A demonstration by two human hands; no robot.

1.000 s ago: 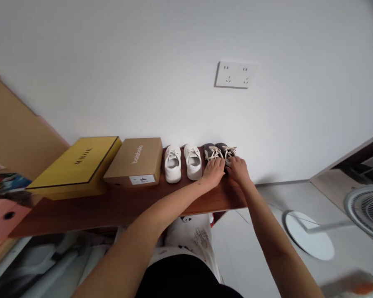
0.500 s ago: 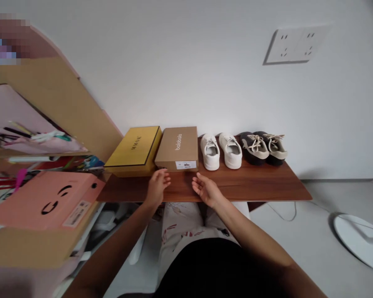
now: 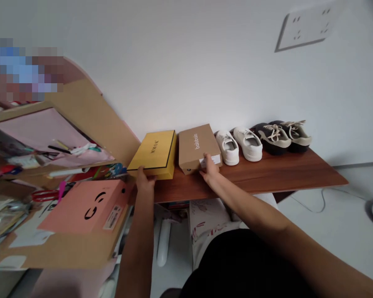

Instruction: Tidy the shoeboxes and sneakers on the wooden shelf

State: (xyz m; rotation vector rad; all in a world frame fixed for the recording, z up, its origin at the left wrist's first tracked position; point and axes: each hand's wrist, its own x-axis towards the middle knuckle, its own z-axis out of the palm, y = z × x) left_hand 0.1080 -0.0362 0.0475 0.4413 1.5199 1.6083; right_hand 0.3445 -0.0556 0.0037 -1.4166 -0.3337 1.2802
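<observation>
My left hand (image 3: pixel 144 179) rests against the near front corner of a yellow shoe box (image 3: pixel 154 152) on a dark wooden shelf (image 3: pixel 267 176). My right hand (image 3: pixel 209 169) presses on the front face of a brown cardboard shoe box (image 3: pixel 195 145), fingers over its white label. The two boxes stand side by side, nearly touching. Right of them sit a pair of white sneakers (image 3: pixel 242 144) and a pair of dark shoes with beige laces (image 3: pixel 281 135). Whether either hand grips its box or only touches it is unclear.
A pink shoe box (image 3: pixel 87 205) lies on a cardboard surface at lower left, beside a cluttered pink-lined shelf unit (image 3: pixel 43 140). A white wall with a socket plate (image 3: pixel 311 25) stands behind the shelf. A cable (image 3: pixel 317 203) runs over the floor at right.
Both hands left the dark shoes and moved left. The left hand now reaches the yellow box, the right hand the brown box. The view has swung left.
</observation>
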